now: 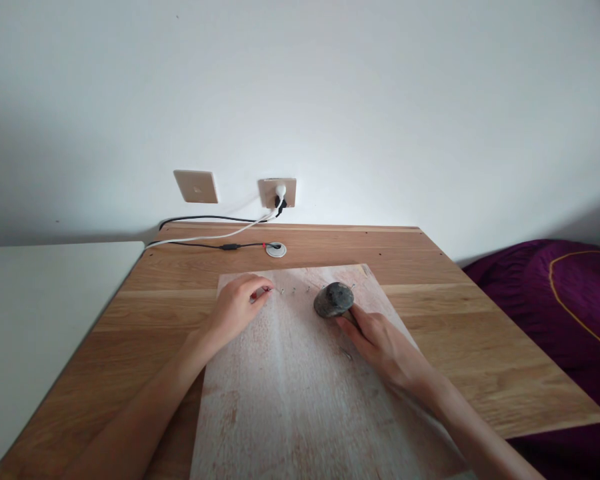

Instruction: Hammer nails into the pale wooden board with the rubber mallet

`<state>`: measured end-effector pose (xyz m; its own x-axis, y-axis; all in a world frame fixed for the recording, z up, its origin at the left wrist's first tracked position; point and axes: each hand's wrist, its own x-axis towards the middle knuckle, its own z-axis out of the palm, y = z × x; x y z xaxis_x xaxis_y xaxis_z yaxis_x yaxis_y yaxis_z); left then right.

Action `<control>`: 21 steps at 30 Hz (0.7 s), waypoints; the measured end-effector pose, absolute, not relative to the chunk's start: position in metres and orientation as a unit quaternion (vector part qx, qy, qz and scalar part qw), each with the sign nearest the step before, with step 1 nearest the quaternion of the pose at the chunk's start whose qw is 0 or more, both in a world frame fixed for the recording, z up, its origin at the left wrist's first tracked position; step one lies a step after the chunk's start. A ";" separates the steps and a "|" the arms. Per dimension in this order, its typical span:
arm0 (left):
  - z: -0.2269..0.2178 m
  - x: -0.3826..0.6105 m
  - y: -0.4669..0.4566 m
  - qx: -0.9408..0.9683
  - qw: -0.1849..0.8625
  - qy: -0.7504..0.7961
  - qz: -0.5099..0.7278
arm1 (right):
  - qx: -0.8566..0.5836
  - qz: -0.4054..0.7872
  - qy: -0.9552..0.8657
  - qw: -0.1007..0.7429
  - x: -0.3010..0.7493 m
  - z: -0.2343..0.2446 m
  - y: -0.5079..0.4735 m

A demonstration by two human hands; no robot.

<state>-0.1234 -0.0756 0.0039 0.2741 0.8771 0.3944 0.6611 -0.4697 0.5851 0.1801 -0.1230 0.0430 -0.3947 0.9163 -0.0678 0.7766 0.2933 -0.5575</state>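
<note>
1. Pinching a small nail point(269, 290) between thumb and fingertips, the left hand point(237, 305) sits at about 11 o'clock on the pale board point(290, 400). Its grip is narrow and closed on the nail. The nail seems to stand on the wood, though it is too small to be sure.
2. The right hand point(380, 340) lies at about 1 o'clock on the board, its grip closed round the near end of a dark rounded tool point(333, 299). The tool's head sits on the board or just above it. Whether it is a stone or a mallet head cannot be told.
3. Judged from this, the step in hand is setting a nail for a blow: the nail is held and the tool is not yet raised.
4. The next move calls for lifting the tool's head, carrying it toward 9 o'clock over the pinched nail and landing it square, with the left fingertips kept low and clear.
5. A row of nails point(294, 291) stands between the two hands near the board's 12 o'clock edge, right in the tool's path, and could be clipped. A loose nail point(347, 353) lies just beside the right hand at its 8 o'clock.
6. The counter point(480, 347) carries the board. At 12 o'clock are a wall socket point(278, 192), a white cable point(220, 235), a black cable point(205, 245) and a round grommet point(276, 249), all well apart from the work. Purple bedding point(555, 287) lies at 3 o'clock.
</note>
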 end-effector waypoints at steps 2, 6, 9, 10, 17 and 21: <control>0.005 -0.122 -0.075 0.784 0.153 0.490 0.348 | -0.537 0.265 -0.790 0.130 0.180 0.044 -0.123; 0.006 -0.121 -0.074 0.783 0.147 0.494 0.347 | -0.545 0.257 -0.789 0.121 0.179 0.045 -0.124; 0.005 -0.121 -0.074 0.786 0.151 0.490 0.345 | -0.550 0.252 -0.787 0.121 0.178 0.045 -0.124; 0.005 -0.121 -0.074 0.786 0.154 0.489 0.347 | -0.551 0.251 -0.786 0.122 0.177 0.045 -0.124; 0.004 -0.121 -0.074 0.766 0.193 0.508 0.344 | -0.542 0.264 -0.788 0.125 0.177 0.048 -0.124; 0.003 -0.121 -0.074 0.770 0.190 0.500 0.348 | -0.525 0.310 -0.786 0.100 0.167 0.055 -0.121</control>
